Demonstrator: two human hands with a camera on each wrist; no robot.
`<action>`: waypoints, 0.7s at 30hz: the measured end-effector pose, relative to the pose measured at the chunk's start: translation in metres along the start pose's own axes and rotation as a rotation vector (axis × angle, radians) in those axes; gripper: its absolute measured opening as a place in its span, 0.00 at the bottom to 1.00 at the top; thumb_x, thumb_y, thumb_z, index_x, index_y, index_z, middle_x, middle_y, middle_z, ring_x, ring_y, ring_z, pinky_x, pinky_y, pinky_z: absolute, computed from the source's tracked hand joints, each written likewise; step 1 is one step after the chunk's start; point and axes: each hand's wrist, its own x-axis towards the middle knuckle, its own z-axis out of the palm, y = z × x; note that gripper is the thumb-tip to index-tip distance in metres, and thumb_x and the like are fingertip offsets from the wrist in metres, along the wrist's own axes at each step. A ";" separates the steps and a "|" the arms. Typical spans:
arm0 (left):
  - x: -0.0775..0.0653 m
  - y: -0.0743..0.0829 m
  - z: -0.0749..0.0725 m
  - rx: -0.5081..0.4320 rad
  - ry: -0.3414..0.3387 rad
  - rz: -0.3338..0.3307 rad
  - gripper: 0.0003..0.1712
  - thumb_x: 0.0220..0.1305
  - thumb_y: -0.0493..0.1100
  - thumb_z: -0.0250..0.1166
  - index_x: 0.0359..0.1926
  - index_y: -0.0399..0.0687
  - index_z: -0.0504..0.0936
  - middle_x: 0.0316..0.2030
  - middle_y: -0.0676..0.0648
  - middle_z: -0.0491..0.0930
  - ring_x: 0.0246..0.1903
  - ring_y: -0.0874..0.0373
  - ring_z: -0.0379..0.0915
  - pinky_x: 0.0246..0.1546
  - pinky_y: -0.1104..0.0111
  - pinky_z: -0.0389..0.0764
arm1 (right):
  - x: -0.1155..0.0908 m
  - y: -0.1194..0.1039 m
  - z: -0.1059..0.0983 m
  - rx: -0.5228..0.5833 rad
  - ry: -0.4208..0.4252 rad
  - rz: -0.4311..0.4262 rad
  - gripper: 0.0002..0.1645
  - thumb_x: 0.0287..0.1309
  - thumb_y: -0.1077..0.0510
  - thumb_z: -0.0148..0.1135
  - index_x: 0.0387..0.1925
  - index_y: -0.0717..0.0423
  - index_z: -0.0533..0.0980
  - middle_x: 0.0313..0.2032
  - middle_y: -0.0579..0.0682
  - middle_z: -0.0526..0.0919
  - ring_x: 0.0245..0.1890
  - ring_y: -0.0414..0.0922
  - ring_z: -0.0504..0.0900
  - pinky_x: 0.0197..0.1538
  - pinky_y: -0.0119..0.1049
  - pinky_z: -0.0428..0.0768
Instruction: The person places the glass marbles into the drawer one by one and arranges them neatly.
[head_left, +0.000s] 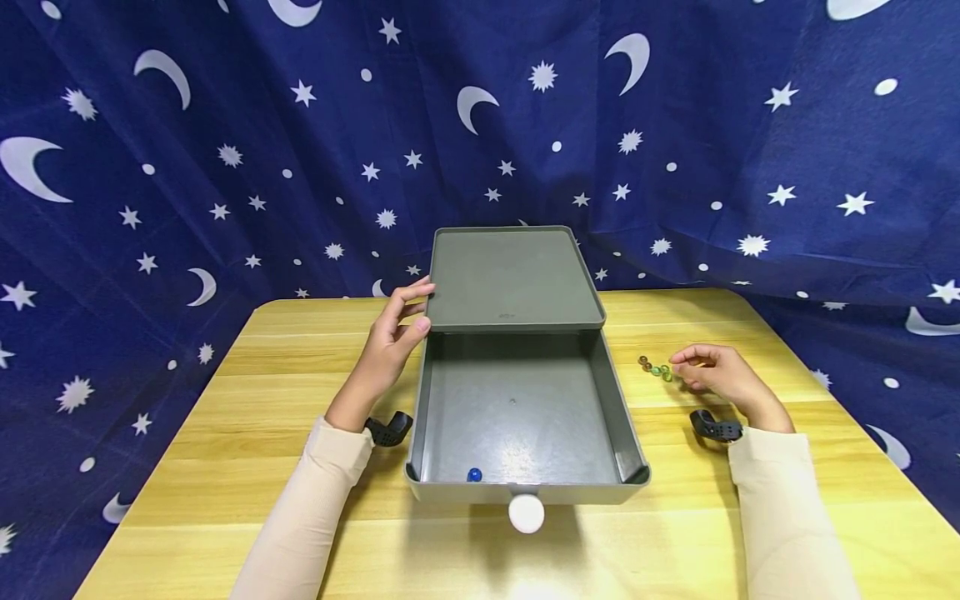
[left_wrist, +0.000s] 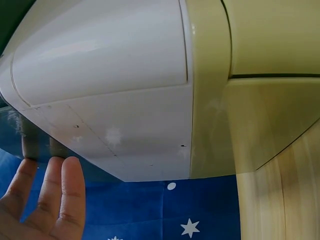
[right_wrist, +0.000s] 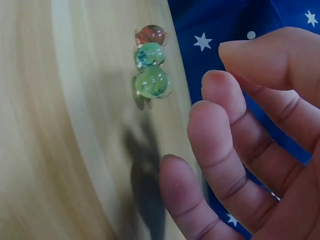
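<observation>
A grey drawer unit (head_left: 513, 275) stands mid-table with its drawer (head_left: 517, 425) pulled out toward me, a round white knob (head_left: 527, 514) on the front. Inside, by the front wall, lies a blue marble (head_left: 474, 475). My left hand (head_left: 384, 346) rests against the unit's left side, its fingers (left_wrist: 73, 187) fairly straight in the left wrist view. Right of the drawer, my right hand (head_left: 718, 375) hovers beside several glass marbles (head_left: 656, 371), its fingers loosely bent and holding nothing. The right wrist view shows a green marble (right_wrist: 152, 82) and a reddish-brown one (right_wrist: 152, 35), apart from the fingertips.
The wooden table (head_left: 285, 367) extends on both sides of the unit. Behind it hangs a dark blue curtain (head_left: 420, 108) with moons and stars. Black wrist devices sit on the left wrist (head_left: 389, 429) and the right wrist (head_left: 715, 427).
</observation>
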 end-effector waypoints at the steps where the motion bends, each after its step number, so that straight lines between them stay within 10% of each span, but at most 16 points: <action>1: 0.000 0.000 0.000 -0.001 -0.001 0.000 0.32 0.73 0.43 0.56 0.74 0.38 0.70 0.81 0.41 0.64 0.70 0.38 0.69 0.61 0.55 0.73 | 0.000 0.000 0.000 -0.005 -0.002 0.002 0.17 0.75 0.69 0.58 0.53 0.84 0.74 0.38 0.43 0.88 0.30 0.36 0.82 0.35 0.33 0.84; 21: 0.000 0.002 0.000 0.002 -0.004 0.000 0.32 0.73 0.44 0.56 0.74 0.38 0.70 0.81 0.41 0.64 0.70 0.38 0.69 0.61 0.53 0.73 | 0.002 0.013 0.006 -0.055 -0.031 0.036 0.18 0.74 0.68 0.59 0.54 0.84 0.74 0.36 0.50 0.84 0.28 0.39 0.76 0.31 0.33 0.79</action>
